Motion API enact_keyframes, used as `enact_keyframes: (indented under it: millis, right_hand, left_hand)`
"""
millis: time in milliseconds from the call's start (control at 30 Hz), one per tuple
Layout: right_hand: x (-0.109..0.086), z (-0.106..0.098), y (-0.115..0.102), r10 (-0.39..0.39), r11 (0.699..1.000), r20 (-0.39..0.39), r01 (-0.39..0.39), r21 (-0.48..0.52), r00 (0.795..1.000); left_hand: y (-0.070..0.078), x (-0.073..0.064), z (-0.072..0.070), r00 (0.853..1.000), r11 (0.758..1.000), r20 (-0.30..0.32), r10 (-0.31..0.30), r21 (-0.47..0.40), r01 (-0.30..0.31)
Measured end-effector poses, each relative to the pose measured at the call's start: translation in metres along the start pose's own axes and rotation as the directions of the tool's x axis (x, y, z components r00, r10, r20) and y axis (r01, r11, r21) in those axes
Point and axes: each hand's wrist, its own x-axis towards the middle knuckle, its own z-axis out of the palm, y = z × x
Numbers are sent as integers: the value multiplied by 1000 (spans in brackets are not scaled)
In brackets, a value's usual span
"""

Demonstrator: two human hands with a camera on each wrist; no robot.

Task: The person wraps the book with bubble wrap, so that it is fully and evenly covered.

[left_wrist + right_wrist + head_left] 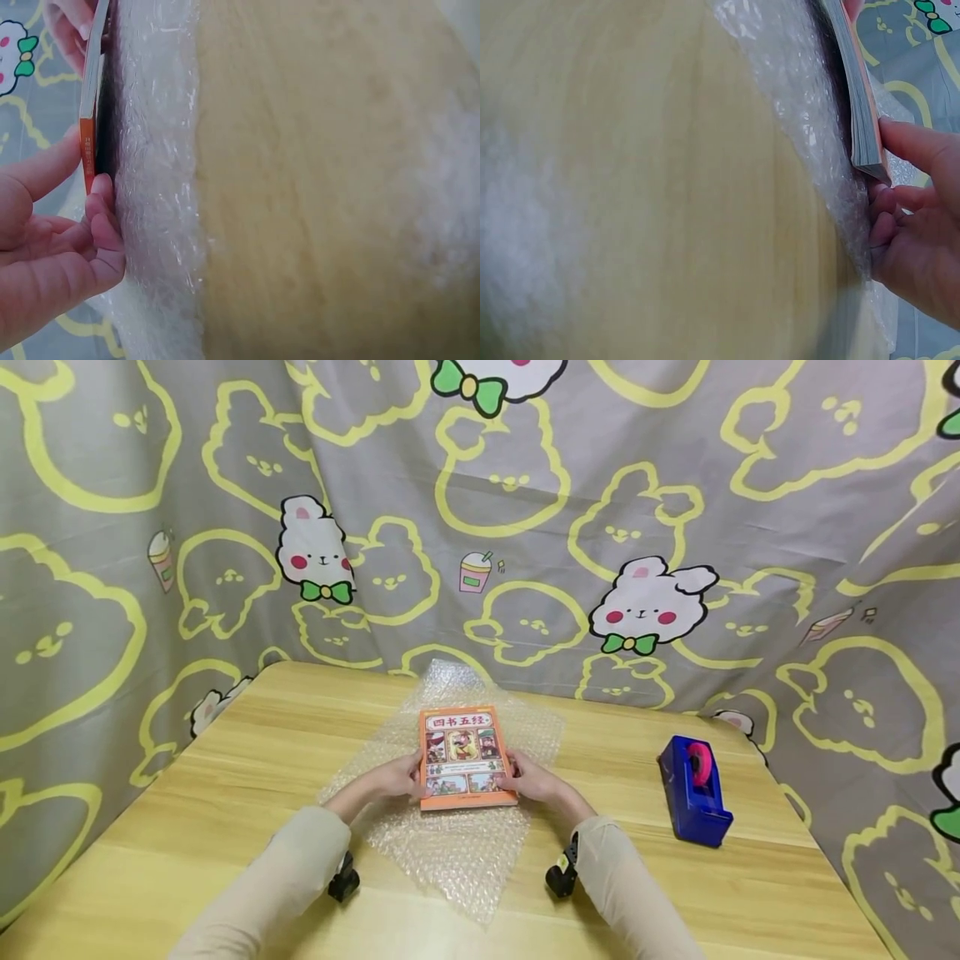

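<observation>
An orange picture-covered book (461, 756) is held between my two hands over a sheet of bubble wrap (480, 868). My left hand (401, 777) grips its left edge; in the left wrist view the thumb lies on the cover and curled fingers sit beneath the orange spine (88, 150). On the opposite side my right hand (532, 777) pinches the book, thumb on top and fingers under it. The page edges (861, 112) show in the right wrist view, slightly above the wrap.
A blue tape dispenser (693, 793) with a pink roll (700, 764) stands on the right of the wooden table (622, 760). Behind the table hangs a grey curtain (540, 552) with yellow cartoon outlines. Each wrist carries a small black camera (343, 881).
</observation>
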Motion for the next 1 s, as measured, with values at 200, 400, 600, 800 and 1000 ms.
enact_keyframes:
  millis: [200,400,600,800,1000]
  right_hand:
    - [2,-2,-2,-7,1000,-23,7,-13,1000]
    - [1,1,0,-34,999,16,34,-19,999]
    - [-1,0,-1,-53,998,19,54,-28,998]
    - [1,-4,-1,-49,999,32,50,-18,998]
    - [-2,-4,1,-88,994,50,91,-53,995]
  left_hand:
    - [4,0,-3,1000,1000,-8,-10,29,10]
    - [1,0,-3,999,999,41,33,-27,-32]
    - [0,-1,-2,999,999,33,37,-10,-37]
    - [6,-1,-4,1000,989,-14,14,147,-12]
    - [2,-2,-3,1000,930,-24,9,367,0]
